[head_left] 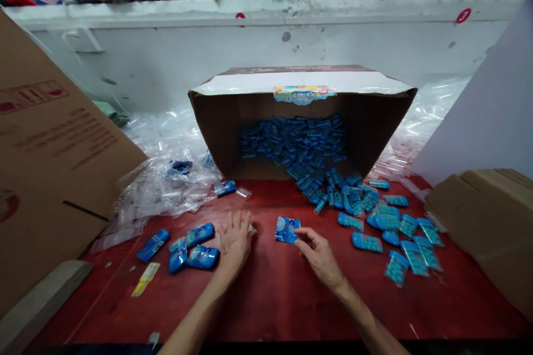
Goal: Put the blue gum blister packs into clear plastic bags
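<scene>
My right hand (pixel 320 259) pinches the right edge of a small, flat blue printed wrapper (pixel 286 229) just over the red table. My left hand (pixel 235 239) lies open on the tabletop with its fingers stretched forward. A bit of clear plastic (pixel 252 229) shows at its right side; how much of it lies under the hand is hidden. Several filled blue packs (pixel 202 257) rest left of this hand, and another blue pack (pixel 153 245) lies farther left. To the right of my right hand are scattered clear-and-blue cases of turquoise pellets (pixel 367 242).
A cardboard box (pixel 302 79) on its side spills many blue cases (pixel 300 141) onto the red table (pixel 266 299). Clear plastic sleeves (pixel 162 177) pile up at the left. Cartons stand on the left (pixel 58 138) and right (pixel 487 227). A yellow-and-white strip (pixel 146 279) lies front left.
</scene>
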`<act>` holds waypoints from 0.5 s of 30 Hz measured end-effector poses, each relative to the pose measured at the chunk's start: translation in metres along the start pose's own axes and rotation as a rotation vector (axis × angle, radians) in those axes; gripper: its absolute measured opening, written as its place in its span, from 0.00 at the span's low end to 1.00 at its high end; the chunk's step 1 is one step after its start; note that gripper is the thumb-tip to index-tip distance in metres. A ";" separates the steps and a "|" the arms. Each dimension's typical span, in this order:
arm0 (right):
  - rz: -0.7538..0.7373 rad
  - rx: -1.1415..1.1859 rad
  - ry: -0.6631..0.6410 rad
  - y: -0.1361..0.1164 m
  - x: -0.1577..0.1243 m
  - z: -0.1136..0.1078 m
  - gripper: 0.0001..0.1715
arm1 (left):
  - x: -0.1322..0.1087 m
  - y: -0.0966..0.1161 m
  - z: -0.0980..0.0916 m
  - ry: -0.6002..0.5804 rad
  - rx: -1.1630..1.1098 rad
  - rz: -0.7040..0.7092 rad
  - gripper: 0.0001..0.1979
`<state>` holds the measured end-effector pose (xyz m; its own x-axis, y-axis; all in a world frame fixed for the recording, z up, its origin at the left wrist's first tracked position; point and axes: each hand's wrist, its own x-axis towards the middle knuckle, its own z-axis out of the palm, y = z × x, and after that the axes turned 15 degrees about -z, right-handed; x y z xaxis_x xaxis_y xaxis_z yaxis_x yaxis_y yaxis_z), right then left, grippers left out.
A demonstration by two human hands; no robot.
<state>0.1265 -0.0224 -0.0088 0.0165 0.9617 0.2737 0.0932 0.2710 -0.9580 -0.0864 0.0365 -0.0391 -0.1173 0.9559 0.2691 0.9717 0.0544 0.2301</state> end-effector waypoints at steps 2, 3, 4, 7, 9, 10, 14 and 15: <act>-0.004 -0.057 -0.018 0.005 0.004 -0.008 0.14 | 0.011 -0.011 0.010 -0.077 -0.061 0.021 0.14; -0.007 -0.082 -0.018 0.008 0.006 -0.012 0.14 | 0.014 -0.014 0.014 -0.092 -0.090 0.037 0.13; -0.017 -0.114 -0.014 0.010 0.010 -0.016 0.14 | 0.016 -0.015 0.016 -0.090 -0.111 0.044 0.13; -0.112 -0.312 -0.024 0.018 0.021 -0.021 0.12 | 0.019 -0.012 0.020 -0.051 -0.145 0.024 0.14; -0.184 -0.577 -0.094 0.024 0.028 -0.018 0.11 | 0.021 -0.006 0.019 -0.015 -0.170 -0.012 0.15; -0.203 -0.713 -0.140 0.028 0.031 -0.014 0.11 | 0.022 -0.002 0.019 0.004 -0.182 -0.027 0.15; -0.201 -0.988 -0.222 0.041 0.039 0.002 0.08 | 0.023 0.020 0.014 0.095 -0.201 -0.073 0.14; -0.206 -0.998 -0.221 0.044 0.039 0.005 0.08 | 0.022 0.027 0.013 0.102 -0.191 -0.060 0.14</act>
<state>0.1264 0.0276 -0.0403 -0.2667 0.9139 0.3059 0.8559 0.3705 -0.3608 -0.0604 0.0626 -0.0391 -0.2036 0.9181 0.3402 0.9067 0.0457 0.4193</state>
